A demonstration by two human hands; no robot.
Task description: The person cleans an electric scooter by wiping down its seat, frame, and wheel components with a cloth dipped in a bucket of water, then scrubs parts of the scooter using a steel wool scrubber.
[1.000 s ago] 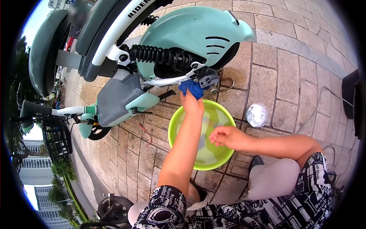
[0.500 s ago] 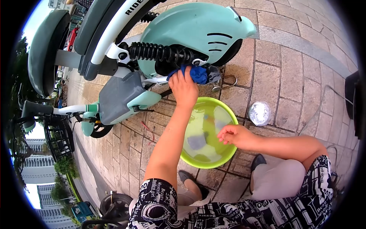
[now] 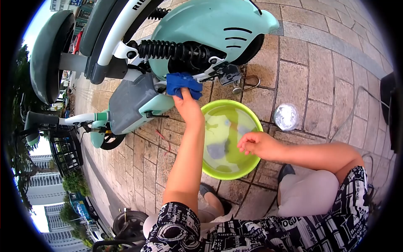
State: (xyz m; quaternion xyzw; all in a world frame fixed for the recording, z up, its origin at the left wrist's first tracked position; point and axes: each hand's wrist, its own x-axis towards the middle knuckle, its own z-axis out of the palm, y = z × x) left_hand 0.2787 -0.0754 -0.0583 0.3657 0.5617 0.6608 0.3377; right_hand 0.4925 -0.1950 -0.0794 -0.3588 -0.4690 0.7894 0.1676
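Note:
My left hand (image 3: 187, 108) is closed on a bunched blue cloth (image 3: 184, 85), pressed to the frame of a mint-green electric scooter (image 3: 201, 31) below its black spring shock absorber (image 3: 172, 50). Loosely curled and empty, my right hand (image 3: 262, 145) hovers at the right side of a lime-green basin (image 3: 252, 170). Water fills part of the basin, and a greyish cloth (image 3: 216, 150) lies in it.
A clear, shiny round container (image 3: 286, 116) stands on the brick paving, right of the basin. The scooter's metal kickstand (image 3: 247, 85) juts out above the basin. A grey cable (image 3: 346, 115) runs to a dark object (image 3: 388, 111) at the right edge.
My left hand and the blue cloth have moved left along the scooter frame, uncovering the metal part near the kickstand. My right hand stays almost where it was.

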